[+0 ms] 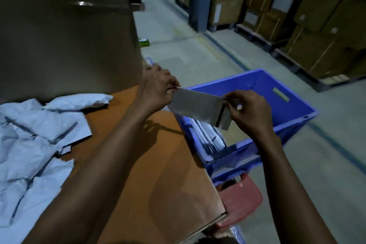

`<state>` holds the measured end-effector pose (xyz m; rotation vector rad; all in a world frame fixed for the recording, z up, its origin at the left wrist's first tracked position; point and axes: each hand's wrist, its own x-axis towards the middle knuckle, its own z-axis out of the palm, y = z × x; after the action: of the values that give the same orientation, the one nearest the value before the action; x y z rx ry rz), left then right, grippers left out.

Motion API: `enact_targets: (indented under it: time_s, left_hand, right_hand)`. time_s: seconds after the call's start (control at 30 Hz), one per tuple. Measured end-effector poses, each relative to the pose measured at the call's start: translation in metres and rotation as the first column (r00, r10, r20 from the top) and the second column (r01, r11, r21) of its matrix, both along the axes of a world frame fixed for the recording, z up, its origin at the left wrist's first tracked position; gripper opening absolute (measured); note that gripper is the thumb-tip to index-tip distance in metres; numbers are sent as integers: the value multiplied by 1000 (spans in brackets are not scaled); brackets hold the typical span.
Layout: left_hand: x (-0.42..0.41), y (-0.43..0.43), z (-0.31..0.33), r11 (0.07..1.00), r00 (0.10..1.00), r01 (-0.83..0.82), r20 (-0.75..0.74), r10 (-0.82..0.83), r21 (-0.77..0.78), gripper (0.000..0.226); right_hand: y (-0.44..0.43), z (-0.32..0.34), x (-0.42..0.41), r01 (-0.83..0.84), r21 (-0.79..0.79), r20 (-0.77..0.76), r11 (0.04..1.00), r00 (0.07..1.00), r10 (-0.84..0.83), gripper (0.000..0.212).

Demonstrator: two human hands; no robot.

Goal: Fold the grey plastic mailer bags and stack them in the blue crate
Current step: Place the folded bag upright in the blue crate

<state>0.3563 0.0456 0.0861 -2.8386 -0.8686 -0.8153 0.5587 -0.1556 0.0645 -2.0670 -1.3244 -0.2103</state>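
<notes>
Grey plastic mailer bag (195,106), folded flat, is pinched at either end by the left hand (156,89) and right hand (249,111) at frame centre, its long axis stretched between them above the rectangular blue plastic crate (297,111), which lies nearer the right hand.

It is dim and a bit blue. The far boxes (316,16) look blurry. Lines bend near the edges. The left hand (156,89) drops a dark shadow on the counter (158,174). A small shine sits on the big brown box (59,35).

Mailer pile (29,140) partly beyond left edge
</notes>
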Motion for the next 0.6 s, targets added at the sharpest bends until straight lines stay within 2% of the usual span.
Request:
enact_targets:
  time_s: [0.1, 0.2, 0.27, 0.4, 0.47, 0.57, 0.6]
  left_hand:
    - [72, 0, -2, 992, 993, 102, -63, -98, 72, 27]
    - [134, 1, -18, 972, 967, 220, -148, -207, 78, 27]
    - [164, 3, -37, 959, 941, 280, -209, -265, 47, 30]
    - [194, 16, -83, 945, 903, 324, -279, -326, -53, 36]
    - [201, 22, -104, 928, 877, 353, -306, -372, -116, 37]
    - [203, 32, -128, 906, 848, 344, -333, -412, -246, 38]
    - [203, 34, -135, 902, 844, 315, -347, -408, -295, 37]
  right_hand:
    - [-22, -7, 40, 132, -47, 172, 990, 978, -122, 25]
    - [-35, -23, 75, 225, -77, 274, 971, 942, -196, 18]
    - [-37, -37, 92, 267, -166, 299, 949, 931, -210, 12]
    - [-26, -63, 105, 303, -454, 296, 838, 938, -179, 4]
    - [-14, -72, 104, 295, -581, 266, 758, 950, -166, 14]
    - [5, -82, 96, 196, -736, 174, 648, 980, -99, 13]
    - [12, -86, 94, 144, -785, 127, 603, 989, -70, 26]
